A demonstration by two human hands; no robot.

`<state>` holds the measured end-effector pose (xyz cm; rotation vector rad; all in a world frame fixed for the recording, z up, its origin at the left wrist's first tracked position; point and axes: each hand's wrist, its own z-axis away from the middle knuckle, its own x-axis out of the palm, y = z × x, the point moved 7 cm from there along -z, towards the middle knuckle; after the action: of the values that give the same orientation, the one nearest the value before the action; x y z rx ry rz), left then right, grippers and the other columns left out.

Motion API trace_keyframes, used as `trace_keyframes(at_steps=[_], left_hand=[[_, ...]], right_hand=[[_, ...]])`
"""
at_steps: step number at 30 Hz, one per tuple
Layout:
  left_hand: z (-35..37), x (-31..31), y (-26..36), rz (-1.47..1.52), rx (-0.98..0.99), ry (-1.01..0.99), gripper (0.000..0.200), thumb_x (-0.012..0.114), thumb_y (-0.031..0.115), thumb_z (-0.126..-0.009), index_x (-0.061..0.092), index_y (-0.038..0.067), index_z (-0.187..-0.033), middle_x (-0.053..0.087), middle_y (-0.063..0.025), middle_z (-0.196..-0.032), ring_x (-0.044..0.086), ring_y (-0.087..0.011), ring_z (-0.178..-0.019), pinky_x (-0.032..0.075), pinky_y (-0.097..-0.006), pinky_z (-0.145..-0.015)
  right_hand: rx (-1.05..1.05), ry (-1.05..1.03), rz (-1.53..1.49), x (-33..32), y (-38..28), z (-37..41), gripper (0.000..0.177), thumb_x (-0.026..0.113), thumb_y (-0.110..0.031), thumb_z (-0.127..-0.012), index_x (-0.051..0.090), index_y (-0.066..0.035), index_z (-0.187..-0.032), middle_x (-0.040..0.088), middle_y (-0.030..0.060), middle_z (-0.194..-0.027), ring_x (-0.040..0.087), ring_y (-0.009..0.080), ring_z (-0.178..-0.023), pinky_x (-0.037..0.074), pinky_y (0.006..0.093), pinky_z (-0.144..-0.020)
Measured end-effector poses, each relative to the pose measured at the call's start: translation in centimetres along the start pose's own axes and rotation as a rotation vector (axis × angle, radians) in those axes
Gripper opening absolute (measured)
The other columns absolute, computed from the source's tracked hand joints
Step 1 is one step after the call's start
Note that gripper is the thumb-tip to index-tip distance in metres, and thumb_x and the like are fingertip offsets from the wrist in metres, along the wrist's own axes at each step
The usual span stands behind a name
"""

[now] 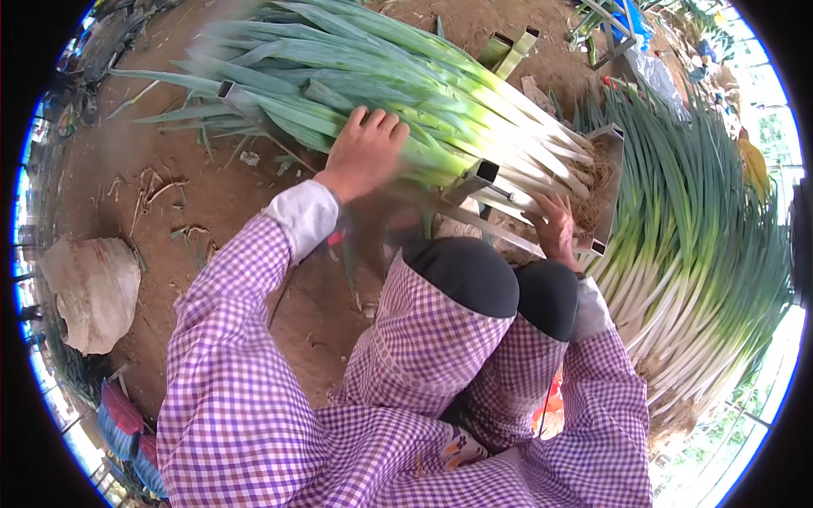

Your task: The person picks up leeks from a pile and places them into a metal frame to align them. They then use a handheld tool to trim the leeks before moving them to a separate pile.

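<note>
Pressing the leeks (474,93) at twelve o'clock, your left hand (364,152) lies palm-flat on them, clasping nothing. Your right hand (555,227), at two o'clock, touches their roots (591,173) by the metal frame (611,199), grip unclear; keep those ends level.

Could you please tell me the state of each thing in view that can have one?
Leek bundle: lying in the metal frame, roots toward its end plate.
Metal frame: loaded, on the soil.
Left hand: flat on the bundle, open.
Right hand: at the root ends, grip unclear.
Leek pile: loose on the ground.
</note>
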<state>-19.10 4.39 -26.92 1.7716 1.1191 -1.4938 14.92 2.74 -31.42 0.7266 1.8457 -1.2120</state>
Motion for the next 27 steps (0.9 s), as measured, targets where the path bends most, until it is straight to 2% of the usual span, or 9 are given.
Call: trace_keyframes(at_steps=[3, 8, 11, 12, 15, 18, 19, 21, 27], left_hand=[[-0.4, 0.3, -0.4, -0.046, 0.019, 0.021, 0.059, 0.074, 0.053, -0.082, 0.058, 0.005, -0.113, 0.057, -0.0088, -0.107, 0.054, -0.0265, -0.108, 0.038, -0.0444, -0.102], [-0.3, -0.3, -0.1, 0.037, -0.019, -0.006, 0.061, 0.069, 0.057, -0.086, 0.058, 0.005, -0.116, 0.057, -0.0109, -0.112, 0.053, -0.0286, -0.112, 0.035, -0.0462, -0.105], [-0.4, -0.7, -0.3, 0.163, -0.043, -0.004, 0.06, 0.065, 0.056, -0.089, 0.058, 0.004, -0.118, 0.056, -0.0127, -0.115, 0.052, -0.0312, -0.115, 0.034, -0.0471, -0.107], [-0.6, -0.9, -0.5, 0.189, -0.049, 0.001, 0.055, 0.063, 0.052, -0.093, 0.059, 0.004, -0.12, 0.057, -0.0138, -0.116, 0.051, -0.0329, -0.115, 0.033, -0.0476, -0.107], [-0.9, -0.3, -0.6, 0.206, -0.082, -0.038, 0.049, 0.064, 0.047, -0.093, 0.06, 0.004, -0.118, 0.057, -0.0139, -0.115, 0.052, -0.0328, -0.114, 0.033, -0.0473, -0.107], [-0.8, -0.4, 0.0, 0.124, -0.038, 0.007, 0.047, 0.067, 0.043, -0.092, 0.061, 0.004, -0.117, 0.057, -0.0137, -0.114, 0.052, -0.0331, -0.113, 0.034, -0.0468, -0.106], [-1.2, -0.7, -0.2, 0.138, -0.048, -0.007, 0.046, 0.068, 0.042, -0.092, 0.061, 0.004, -0.117, 0.057, -0.0135, -0.114, 0.052, -0.0333, -0.113, 0.034, -0.0467, -0.106], [-1.1, -1.1, 0.0, 0.172, -0.068, -0.053, 0.046, 0.069, 0.041, -0.09, 0.062, 0.004, -0.117, 0.057, -0.0131, -0.113, 0.052, -0.0336, -0.112, 0.035, -0.0465, -0.106], [-0.6, -2.2, 1.3, 0.249, -0.104, 0.067, 0.051, 0.073, 0.035, -0.088, 0.062, 0.006, -0.128, 0.055, -0.0143, -0.131, 0.048, -0.0353, -0.126, 0.034, -0.0494, -0.11]], right_hand=[[0.027, -0.017, 0.014, -0.2, -0.1, 0.3, 0.046, 0.082, -0.011, -0.072, 0.072, -0.01, -0.116, 0.067, 0.0124, -0.11, 0.059, 0.0376, -0.109, 0.044, 0.0483, -0.1], [-0.025, -0.005, 0.049, -0.2, -2.1, 0.3, 0.04, 0.076, -0.019, -0.083, 0.07, -0.011, -0.122, 0.067, 0.012, -0.116, 0.059, 0.036, -0.11, 0.046, 0.0465, -0.097], [-0.056, 0.049, -0.06, 1.1, -2.5, -0.3, 0.038, 0.075, -0.021, -0.087, 0.071, -0.009, -0.123, 0.069, 0.0109, -0.112, 0.061, 0.0346, -0.107, 0.046, 0.0451, -0.096], [-0.018, 0.009, -0.095, 1.2, -2.2, -0.5, 0.037, 0.073, -0.02, -0.09, 0.071, -0.01, -0.126, 0.07, 0.0109, -0.11, 0.061, 0.0332, -0.106, 0.047, 0.0439, -0.096], [-0.021, -0.006, -0.136, 1.6, -1.7, -0.5, 0.034, 0.067, -0.017, -0.092, 0.07, -0.013, -0.126, 0.069, 0.0117, -0.114, 0.061, 0.036, -0.108, 0.044, 0.049, -0.1], [-0.047, 0.021, -0.005, 2.5, -1.3, -0.3, 0.033, 0.067, -0.016, -0.091, 0.071, -0.013, -0.124, 0.07, 0.0117, -0.114, 0.061, 0.0365, -0.111, 0.043, 0.0501, -0.105], [-0.02, -0.008, -0.032, 2.3, -1.2, -0.4, 0.033, 0.069, -0.017, -0.089, 0.072, -0.014, -0.122, 0.07, 0.0116, -0.114, 0.061, 0.0373, -0.113, 0.04, 0.0515, -0.111], [-0.009, -0.025, -0.076, 1.9, -1.4, -0.5, 0.033, 0.069, -0.017, -0.089, 0.072, -0.014, -0.121, 0.07, 0.0116, -0.115, 0.061, 0.0371, -0.113, 0.039, 0.0523, -0.111], [-0.053, 0.084, -0.052, 2.3, -0.8, 0.0, 0.033, 0.068, -0.015, -0.088, 0.073, -0.014, -0.12, 0.073, 0.0141, -0.111, 0.063, 0.0343, -0.111, 0.041, 0.0501, -0.11]])
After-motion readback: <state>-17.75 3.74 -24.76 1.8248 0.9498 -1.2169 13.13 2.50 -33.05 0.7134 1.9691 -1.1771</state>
